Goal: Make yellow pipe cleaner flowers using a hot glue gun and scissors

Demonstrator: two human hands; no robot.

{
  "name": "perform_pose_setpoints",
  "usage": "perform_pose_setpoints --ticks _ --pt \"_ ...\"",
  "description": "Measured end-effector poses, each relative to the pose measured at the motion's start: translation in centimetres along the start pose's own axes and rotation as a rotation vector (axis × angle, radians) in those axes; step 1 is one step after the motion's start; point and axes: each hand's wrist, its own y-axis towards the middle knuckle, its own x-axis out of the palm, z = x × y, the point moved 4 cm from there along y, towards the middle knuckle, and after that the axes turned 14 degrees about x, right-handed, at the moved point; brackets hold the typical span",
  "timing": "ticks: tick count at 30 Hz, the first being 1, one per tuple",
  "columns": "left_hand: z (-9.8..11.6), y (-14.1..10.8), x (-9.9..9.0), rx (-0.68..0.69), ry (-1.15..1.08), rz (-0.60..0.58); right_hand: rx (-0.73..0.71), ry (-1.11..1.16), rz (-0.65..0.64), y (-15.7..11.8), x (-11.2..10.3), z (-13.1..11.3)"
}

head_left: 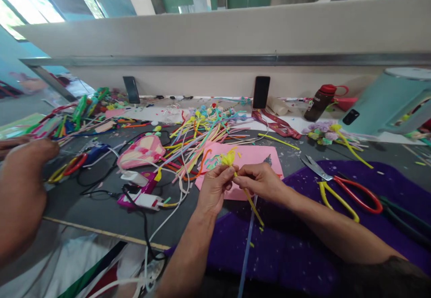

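Note:
Both hands meet at the centre, over a pink sheet (235,193). My left hand (216,186) pinches the base of a yellow pipe-cleaner flower (228,157) between thumb and fingers. Its petals fan out above the fingertips. Close against it, my right hand (261,179) is closed with thumb and forefinger on the flower's yellow stem, just under the head. The stem (254,208) slants down to the right below the hands. Small green and yellow snippets lie on the sheet. Right of the hands, scissors with red handles (360,195) rest open on a purple cloth (296,230).
Behind the hands spreads a heap of coloured pipe cleaners (202,132). A pink power strip (148,186) with cables sits left. Phones (261,92) lean at the back; a brown bottle (319,103) and blue kettle (377,100) stand right. Another person's arm (23,190) reaches in at left.

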Motion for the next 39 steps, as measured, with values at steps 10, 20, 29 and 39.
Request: perform_pose_setpoints --ticks 10,20,29,39 --pt "0.3 -0.4 0.0 -0.036 0.072 -0.041 -0.061 0.068 0.186 -0.2 -2.1 -0.3" --pt "1.0 1.0 -1.6 -0.041 -0.179 0.034 0.007 -0.147 0.203 -0.1 -5.2 0.1" --pt "1.7 1.1 -1.9 0.007 -0.256 0.055 0.191 -1.045 0.169 -3.3 -5.5 6.1" --pt "1.4 0.8 -1.4 -0.010 -0.126 0.051 0.299 -1.050 0.185 -3.4 -6.0 8.0"
